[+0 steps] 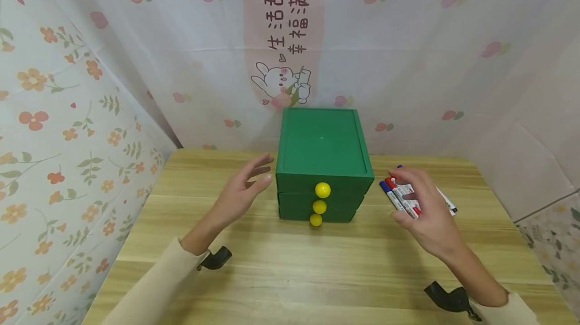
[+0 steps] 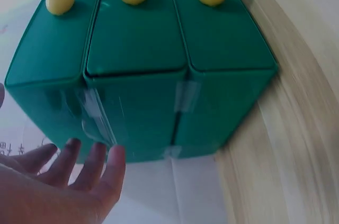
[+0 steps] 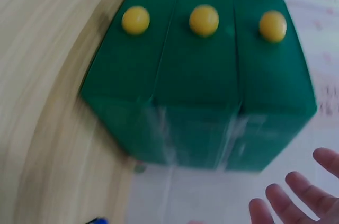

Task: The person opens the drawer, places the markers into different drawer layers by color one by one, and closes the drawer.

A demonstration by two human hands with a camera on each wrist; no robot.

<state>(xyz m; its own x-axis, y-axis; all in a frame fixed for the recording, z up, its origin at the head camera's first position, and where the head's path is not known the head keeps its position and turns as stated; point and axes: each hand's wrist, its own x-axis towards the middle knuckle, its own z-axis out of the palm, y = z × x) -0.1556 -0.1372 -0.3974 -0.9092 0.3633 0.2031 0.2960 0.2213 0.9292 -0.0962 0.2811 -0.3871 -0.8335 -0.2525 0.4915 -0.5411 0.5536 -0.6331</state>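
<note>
Cream sleeves [image 1: 151, 282] extend over the wooden table [image 1: 290, 274]. Green drawer unit [image 1: 322, 144] stands upright at its rear; long axis indeterminable. Left hand [image 1: 237, 196] and right hand [image 1: 430, 222] flank it, fingers loosely parted, gripping nothing. Markers [image 1: 401, 199] lie diagonally near the right one, several caps [image 1: 383, 185] rearward-left. Yellow knobs [image 1: 319, 207] face the person.

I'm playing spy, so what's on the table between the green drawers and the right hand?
In the head view, several marker pens show between the green drawers and the right hand, partly hidden by that hand.
</note>
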